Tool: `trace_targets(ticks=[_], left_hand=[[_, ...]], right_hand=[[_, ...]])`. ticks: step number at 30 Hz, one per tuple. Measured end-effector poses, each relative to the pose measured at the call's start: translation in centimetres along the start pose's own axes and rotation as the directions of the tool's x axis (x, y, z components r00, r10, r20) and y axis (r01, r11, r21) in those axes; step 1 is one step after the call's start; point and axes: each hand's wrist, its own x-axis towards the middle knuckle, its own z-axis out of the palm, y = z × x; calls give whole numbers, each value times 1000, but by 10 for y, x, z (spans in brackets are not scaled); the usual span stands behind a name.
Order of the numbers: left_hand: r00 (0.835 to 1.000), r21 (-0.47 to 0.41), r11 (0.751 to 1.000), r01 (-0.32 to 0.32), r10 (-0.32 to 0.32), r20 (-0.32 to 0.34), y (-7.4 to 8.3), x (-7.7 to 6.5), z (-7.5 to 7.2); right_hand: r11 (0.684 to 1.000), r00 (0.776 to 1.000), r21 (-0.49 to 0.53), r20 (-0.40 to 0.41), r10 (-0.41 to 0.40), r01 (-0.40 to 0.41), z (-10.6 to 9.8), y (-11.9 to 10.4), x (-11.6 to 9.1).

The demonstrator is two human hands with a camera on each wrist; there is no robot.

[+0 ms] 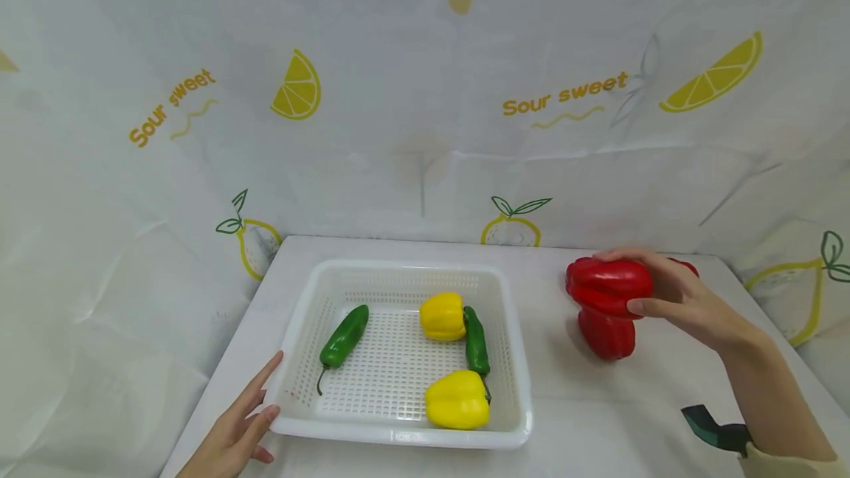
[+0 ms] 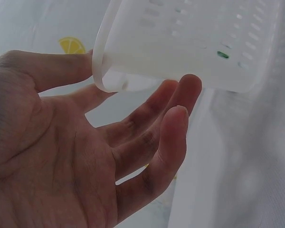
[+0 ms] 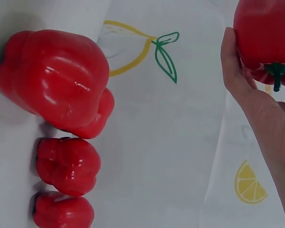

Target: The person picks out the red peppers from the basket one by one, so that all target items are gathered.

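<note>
My right hand (image 1: 684, 301) grips a red bell pepper (image 1: 611, 286) between thumb and fingers, above the right part of the table. In the right wrist view the held pepper's green stem (image 3: 277, 71) points down. Another red bell pepper (image 1: 607, 336) lies just below it in the head view. On the left, my left hand (image 1: 232, 430) touches the rim of a white plastic basket (image 1: 398, 437) with fingertips. Its thumb (image 2: 61, 69) meets the rim, while the other fingers bend loosely beside the basket wall.
Inside the basket are two yellow bell peppers (image 1: 458, 400) and two green chili peppers (image 1: 344, 336). Several red bell peppers (image 3: 69, 166) sit in a row on the table, partly hidden by my right hand in the head view. A lemon-print sheet (image 1: 372, 168) hangs behind the table.
</note>
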Motion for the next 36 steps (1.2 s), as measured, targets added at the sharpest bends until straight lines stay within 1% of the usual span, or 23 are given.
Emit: trace_targets(ticks=[2,4,9,11,15,18,20,24,27,28,31,34,36], left_hand=[[1000,-2,1000,-7,7,-1,0,0,0],[1000,-3,1000,-11,11,0,0,-1,0],[1000,-12,1000,7,-7,-13,1,-1,1],[1000,-15,1000,23,-23,-16,1,0,1],[999,-18,999,37,-37,-13,2,-1,0],[1000,-16,999,30,-30,-3,2,-1,0],[1000,-11,1000,22,-22,3,1,0,0],[1000,-3,1000,18,-18,6,1,1,0],[1000,-14,1000,20,-20,-1,2,0,1],[1000,-16,1000,23,-23,-3,2,0,1],[1000,-25,999,22,-22,-6,2,-1,1],[1000,-21,1000,22,-22,-7,2,-1,0],[1000,-19,1000,19,-20,-8,2,-1,0]], right_hand=[[999,1000,24,2,-21,21,-2,2,-3],[999,1000,26,-3,-21,21,-5,4,-7],[1000,999,9,-38,-5,6,-9,7,-15],[1000,998,17,-56,-8,9,-11,9,-18],[997,998,76,-59,-12,16,-15,13,-23],[991,999,129,-49,-20,26,-18,17,-27],[990,999,140,-47,-28,35,-20,19,-30],[973,994,206,-50,-100,109,-25,29,-34],[941,987,297,-50,-154,162,-30,37,-37],[934,987,319,-53,-155,164,-31,39,-38],[933,992,336,-69,-109,126,-34,44,-41],[941,996,332,-80,-37,62,-38,46,-45],[939,997,342,-72,-7,32,-40,48,-46]])
